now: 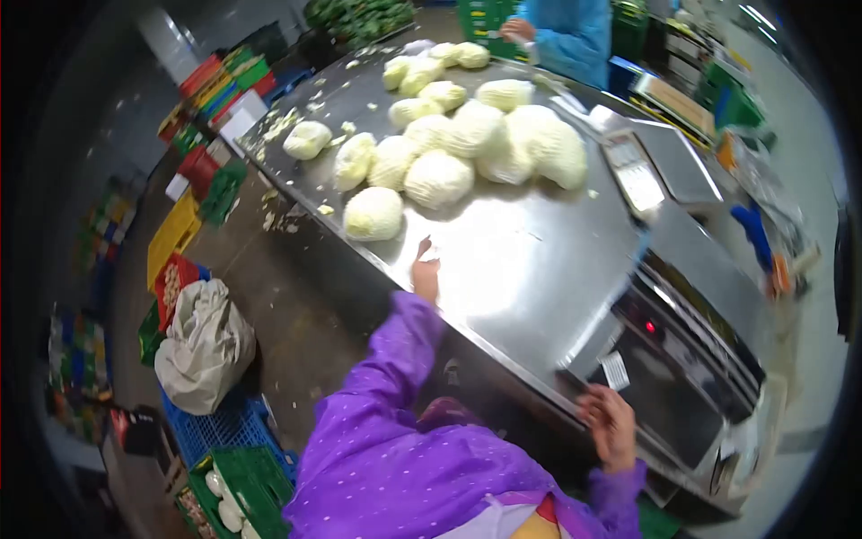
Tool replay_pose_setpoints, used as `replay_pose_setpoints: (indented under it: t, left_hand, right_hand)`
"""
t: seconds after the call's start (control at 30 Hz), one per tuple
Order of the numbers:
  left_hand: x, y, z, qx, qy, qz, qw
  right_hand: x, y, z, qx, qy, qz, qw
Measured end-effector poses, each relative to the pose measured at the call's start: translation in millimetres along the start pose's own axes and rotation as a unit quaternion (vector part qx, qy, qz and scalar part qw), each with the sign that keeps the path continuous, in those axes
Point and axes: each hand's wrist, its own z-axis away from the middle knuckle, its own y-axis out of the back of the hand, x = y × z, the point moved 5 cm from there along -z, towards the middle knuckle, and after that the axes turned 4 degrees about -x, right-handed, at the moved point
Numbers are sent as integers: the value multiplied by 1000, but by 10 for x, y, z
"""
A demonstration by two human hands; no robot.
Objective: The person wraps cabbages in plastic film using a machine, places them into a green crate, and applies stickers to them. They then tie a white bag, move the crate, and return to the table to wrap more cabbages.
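Leftward, just beyond the left hand (426,272), its grip too blurred to judge, lies a pale vegetable (373,214).

Dark floor (283,269) left, pale floor (819,377) right; bright strips (759,16), perhaps lamps.

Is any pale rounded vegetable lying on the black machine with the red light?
No, the pale rounded vegetables lie on the shiny metal table, apart from the machine.

At the table's near edge (503,351), glare hid whether the left hand (426,275) held anything; the person opposite (571,40) was cut off
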Motion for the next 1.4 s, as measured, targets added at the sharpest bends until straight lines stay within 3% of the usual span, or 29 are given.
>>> replay_pose_setpoints:
  t: [0.03, 0.07, 0.1, 0.17, 0.33, 0.43, 0.6, 0.83, 1.0, 1.13, 1.17, 1.27, 1.4]
  left_hand:
    - [155, 590, -406, 73, -64, 16, 995]
    - [193, 1171, -795, 146, -132, -71, 978]
    - [109, 1714, -1131, 207, -113, -131, 963]
    - [-118, 2551, -1809, 221, -106, -250, 937]
    - [43, 2797, -2560, 177, 5, -149, 973]
    - [-11, 2907, -3026, 150, 43, -131, 979]
    - [29, 2704, -3424, 189, 218, 17, 957]
    - [-124, 2554, -3383, 157, 217, 43, 963]
    - [-30, 3056, -3323, 184, 207, 65, 959]
    - [394, 3420, -3490, 210, 170, 52, 961]
    - [491, 3533, -3614, 215, 167, 55, 961]
    - [779, 3825, -4076, 229, 133, 32, 964]
    - [631, 4363, -5102, 226, 111, 76, 965]
  right_hand:
    - [231, -279, -558, -53, -52, -30, 997]
    - [397, -651, -1043, -53, -105, -75, 990]
    - [593, -989, -1555, -104, -134, -53, 984]
    - [804, -1649, -2409, -160, -179, -21, 970]
    - [1008, -2472, -3832, -111, -192, 19, 975]
    - [920, -2609, -4005, -140, -195, 42, 970]
    - [599, -3046, -4389, -170, -148, 87, 970]
    - [778, -3398, -4389, -192, -191, 140, 952]
    - [630, -3263, -4517, -219, -166, 89, 957]
    - [247, -3245, -4707, -203, -137, 4, 969]
    - [172, -3316, -4744, -220, -127, 34, 967]
    - [60, -3900, -5041, -249, -103, 52, 962]
    - [387, -5211, -5960, -301, -20, 183, 936]
